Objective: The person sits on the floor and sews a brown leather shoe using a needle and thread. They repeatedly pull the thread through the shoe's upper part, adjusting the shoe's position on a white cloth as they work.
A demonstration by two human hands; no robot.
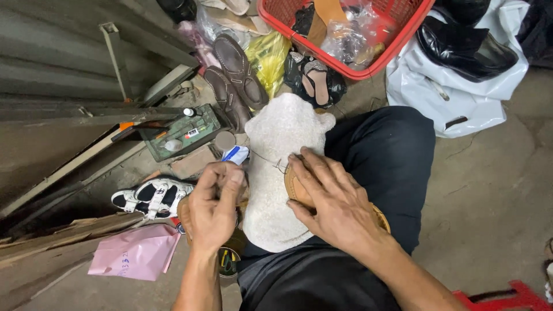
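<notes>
Head view: right hand (337,201) presses tan leather sole (299,187) flat on white fleece cloth (276,173) over lap; left hand (214,204), grip pinched, draws thread (271,163) taut. Judged mid-stitch: few stitches visible at sole's edge, most of the rim hidden.

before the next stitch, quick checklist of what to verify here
1. Right hand pressing down the tan leather sole on the lap: ok.
2. White fluffy towel lying under the sole, over the knee: ok.
3. Thin dark thread running across the towel to the sole: ok.
4. Left hand grip pinched shut: ok; needle in it: cannot tell.
5. Green tool tray beside the left knee: ok.
</notes>
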